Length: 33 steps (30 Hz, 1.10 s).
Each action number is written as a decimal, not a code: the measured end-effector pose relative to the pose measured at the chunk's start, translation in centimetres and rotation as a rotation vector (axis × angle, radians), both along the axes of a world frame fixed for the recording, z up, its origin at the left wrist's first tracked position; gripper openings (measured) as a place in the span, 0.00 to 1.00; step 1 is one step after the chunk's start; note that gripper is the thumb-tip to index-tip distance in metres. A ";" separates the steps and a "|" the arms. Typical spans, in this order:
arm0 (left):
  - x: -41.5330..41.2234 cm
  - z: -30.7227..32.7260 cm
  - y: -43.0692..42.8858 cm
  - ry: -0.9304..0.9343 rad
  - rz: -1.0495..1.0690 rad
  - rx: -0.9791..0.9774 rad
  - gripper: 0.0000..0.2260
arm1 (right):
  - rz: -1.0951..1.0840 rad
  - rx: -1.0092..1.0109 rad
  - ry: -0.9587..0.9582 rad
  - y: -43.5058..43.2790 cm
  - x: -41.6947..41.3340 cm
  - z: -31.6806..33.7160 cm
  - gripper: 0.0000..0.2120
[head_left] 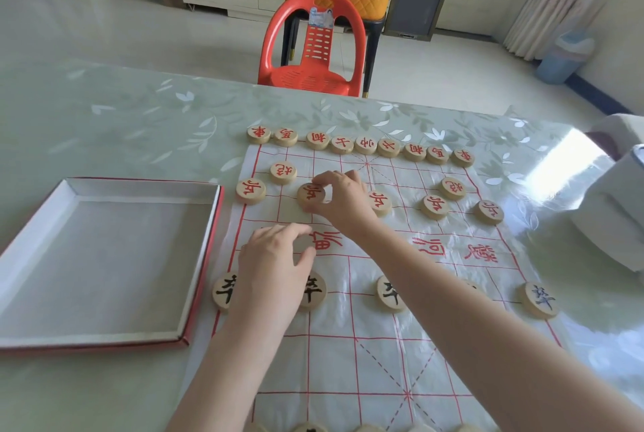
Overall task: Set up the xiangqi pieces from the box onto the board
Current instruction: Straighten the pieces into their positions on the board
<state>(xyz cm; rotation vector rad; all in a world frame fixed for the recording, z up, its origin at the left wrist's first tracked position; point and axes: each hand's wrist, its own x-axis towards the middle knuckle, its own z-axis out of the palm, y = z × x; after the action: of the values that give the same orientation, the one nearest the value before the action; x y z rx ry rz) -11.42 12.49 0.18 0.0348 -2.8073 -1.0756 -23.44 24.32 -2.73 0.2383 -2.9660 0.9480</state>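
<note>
Box (104, 257) at left empty, board (369, 362) looks nearly set; right hand (345, 201) pinches a red soldier (309, 195), left hand (275, 257) rests loose

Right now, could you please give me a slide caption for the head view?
Right hand pinches a red soldier piece on the xiangqi board; left hand rests nearby.

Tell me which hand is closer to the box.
Left. The left hand sits just right of the box; the right hand pinches a red piece farther off.
</note>
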 end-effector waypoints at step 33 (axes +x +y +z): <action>-0.7 -1.0 -3.1 -0.092 0.135 -0.121 0.14 | 0.218 0.027 -0.016 -7.9 -2.4 -0.4 0.23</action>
<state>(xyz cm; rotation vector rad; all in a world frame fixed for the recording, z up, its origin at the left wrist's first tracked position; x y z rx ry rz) -12.09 9.36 -0.81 0.2638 -2.8967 -0.8947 -25.85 16.46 -3.17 0.5667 -3.0151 0.9326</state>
